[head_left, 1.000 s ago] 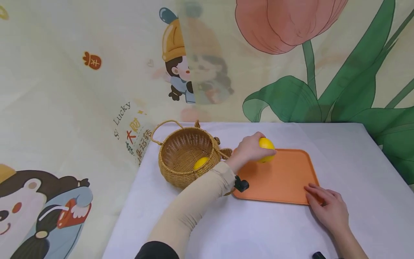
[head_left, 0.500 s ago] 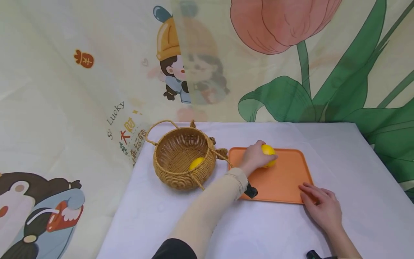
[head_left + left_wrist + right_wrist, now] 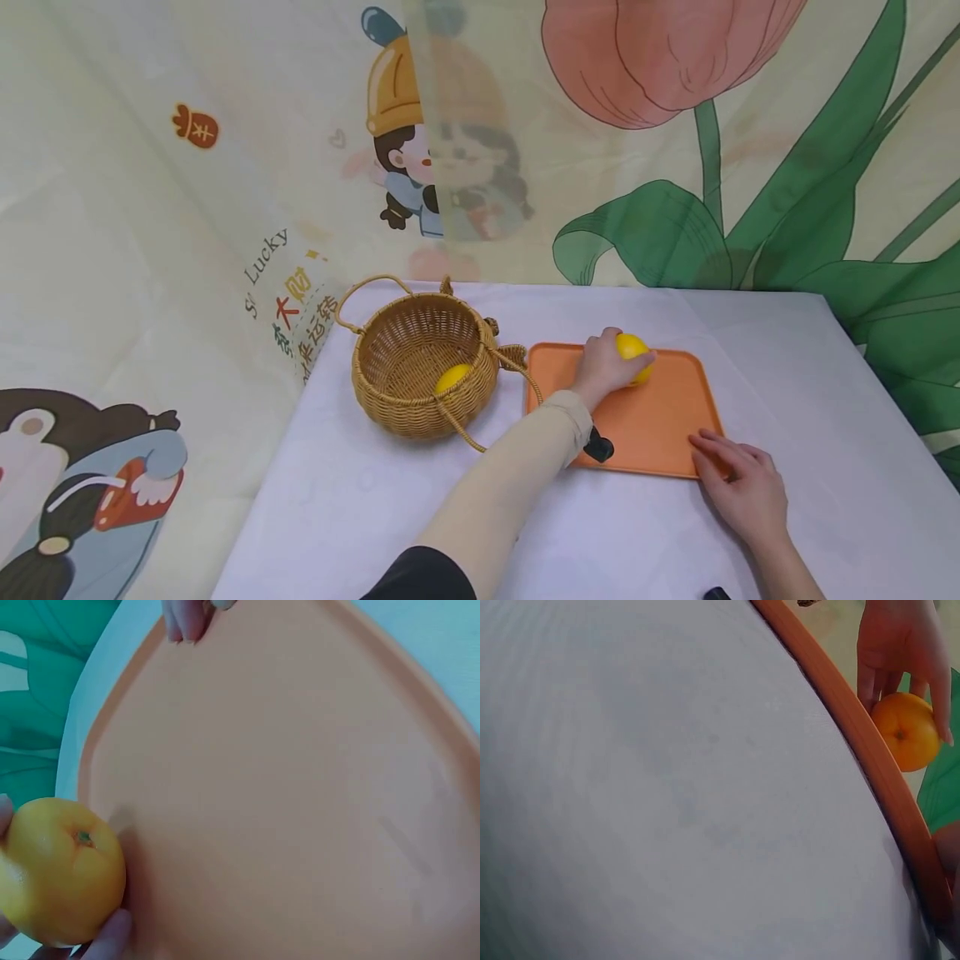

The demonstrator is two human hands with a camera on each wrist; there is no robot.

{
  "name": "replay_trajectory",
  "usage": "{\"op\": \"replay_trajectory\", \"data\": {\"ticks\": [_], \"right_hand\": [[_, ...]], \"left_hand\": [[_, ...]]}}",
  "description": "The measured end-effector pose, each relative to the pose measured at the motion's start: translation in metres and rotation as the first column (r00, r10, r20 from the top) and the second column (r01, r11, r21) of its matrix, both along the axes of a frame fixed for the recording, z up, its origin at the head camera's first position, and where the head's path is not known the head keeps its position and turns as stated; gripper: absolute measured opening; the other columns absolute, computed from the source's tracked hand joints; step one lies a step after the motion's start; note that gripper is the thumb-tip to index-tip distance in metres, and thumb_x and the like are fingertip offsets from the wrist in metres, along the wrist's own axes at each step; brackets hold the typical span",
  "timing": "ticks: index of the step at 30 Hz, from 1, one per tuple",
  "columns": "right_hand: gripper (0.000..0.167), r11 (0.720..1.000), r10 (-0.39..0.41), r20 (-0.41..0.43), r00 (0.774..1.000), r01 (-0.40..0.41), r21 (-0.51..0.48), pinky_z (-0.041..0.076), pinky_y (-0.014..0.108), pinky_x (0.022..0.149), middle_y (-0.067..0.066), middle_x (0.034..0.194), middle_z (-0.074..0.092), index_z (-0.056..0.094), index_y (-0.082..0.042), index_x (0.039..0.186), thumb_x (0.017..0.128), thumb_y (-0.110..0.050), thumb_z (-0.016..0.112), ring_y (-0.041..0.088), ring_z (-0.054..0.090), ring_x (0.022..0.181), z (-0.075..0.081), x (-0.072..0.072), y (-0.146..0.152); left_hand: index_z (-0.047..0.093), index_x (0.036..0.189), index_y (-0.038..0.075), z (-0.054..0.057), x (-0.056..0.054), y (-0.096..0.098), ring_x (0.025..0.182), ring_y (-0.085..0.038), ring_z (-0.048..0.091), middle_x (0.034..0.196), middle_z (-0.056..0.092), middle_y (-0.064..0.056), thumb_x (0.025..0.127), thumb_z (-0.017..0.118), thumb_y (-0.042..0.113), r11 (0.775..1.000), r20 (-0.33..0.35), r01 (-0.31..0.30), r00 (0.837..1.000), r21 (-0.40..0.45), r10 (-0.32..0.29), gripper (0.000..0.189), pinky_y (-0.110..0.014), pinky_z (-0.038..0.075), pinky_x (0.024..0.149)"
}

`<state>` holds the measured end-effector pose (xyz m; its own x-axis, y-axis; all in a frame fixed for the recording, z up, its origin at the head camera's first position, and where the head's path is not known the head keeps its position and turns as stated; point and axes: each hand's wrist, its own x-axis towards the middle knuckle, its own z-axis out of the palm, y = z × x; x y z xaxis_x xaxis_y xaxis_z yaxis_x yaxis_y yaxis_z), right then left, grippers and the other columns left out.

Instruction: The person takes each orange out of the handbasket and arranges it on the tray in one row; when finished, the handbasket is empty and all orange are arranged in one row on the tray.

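Note:
My left hand (image 3: 603, 367) grips a yellow-orange orange (image 3: 632, 345) above the far part of the orange tray (image 3: 660, 425). In the left wrist view the orange (image 3: 61, 874) shows its small green stem end, with a thumb and fingertips around it. The right wrist view has fingers reaching down on both sides of the orange (image 3: 906, 735). My right hand (image 3: 748, 493) rests at the tray's near right corner, fingertips touching the rim, nothing held. Whether the orange touches the tray is hard to tell.
A wicker basket (image 3: 408, 418) with looped handles stands left of the tray, a yellow fruit (image 3: 452, 377) inside it. White cloth (image 3: 345, 508) covers the table. Printed curtains (image 3: 637, 150) hang behind and to the left.
My left hand has carried the orange rightward from the tray's far left part, and slightly lower. My right hand stays at the tray's corner. The view has shifted a little.

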<state>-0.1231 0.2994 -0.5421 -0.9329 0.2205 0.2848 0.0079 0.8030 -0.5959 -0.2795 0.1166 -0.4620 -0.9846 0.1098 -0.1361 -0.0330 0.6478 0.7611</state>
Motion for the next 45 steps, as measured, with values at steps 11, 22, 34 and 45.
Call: {"op": "replay_trajectory", "data": {"ticks": [11,22,34,45], "right_hand": [[0.028,1.000,-0.012,0.029,0.999,0.012,-0.001,0.032,0.061,0.093,0.022,0.132,0.065,0.074,-0.003,0.121,0.096,-0.013,0.071,0.042,0.045,0.119,-0.001,0.000,-0.002],[0.028,1.000,0.006,0.037,0.999,-0.005,-0.012,0.031,0.066,0.095,0.022,0.133,0.064,0.074,-0.003,0.122,0.097,-0.015,0.069,0.043,0.044,0.122,0.002,-0.002,-0.001],[0.026,1.000,0.004,0.005,1.000,-0.004,0.000,0.031,0.062,0.093,0.022,0.132,0.065,0.075,-0.003,0.119,0.095,-0.011,0.072,0.042,0.045,0.119,0.001,-0.001,0.002],[0.025,1.000,0.005,0.001,1.000,-0.005,-0.003,0.032,0.059,0.090,0.020,0.130,0.066,0.076,-0.005,0.118,0.093,-0.010,0.075,0.040,0.047,0.117,-0.002,0.000,0.000]], "left_hand": [[0.052,0.149,0.017,0.000,-0.003,0.002,0.092,-0.013,0.052,0.117,0.059,-0.002,0.090,0.068,0.063,0.990,0.000,0.106,0.994,-0.097,-0.106,0.076,-0.025,0.048,0.077],[0.054,0.145,0.014,-0.001,-0.007,0.007,0.086,-0.012,0.053,0.112,0.059,-0.002,0.091,0.070,0.059,0.979,-0.030,0.119,0.992,-0.165,-0.126,0.072,-0.022,0.046,0.071],[0.053,0.146,0.016,0.005,0.002,0.018,0.084,-0.015,0.055,0.116,0.059,-0.004,0.093,0.067,0.059,0.968,-0.056,0.087,0.993,-0.233,-0.103,0.071,-0.025,0.047,0.072],[0.053,0.148,0.013,0.002,0.000,0.013,0.088,-0.015,0.054,0.115,0.060,-0.005,0.092,0.070,0.056,0.985,-0.031,0.072,0.996,-0.158,-0.078,0.072,-0.026,0.047,0.075]]}}
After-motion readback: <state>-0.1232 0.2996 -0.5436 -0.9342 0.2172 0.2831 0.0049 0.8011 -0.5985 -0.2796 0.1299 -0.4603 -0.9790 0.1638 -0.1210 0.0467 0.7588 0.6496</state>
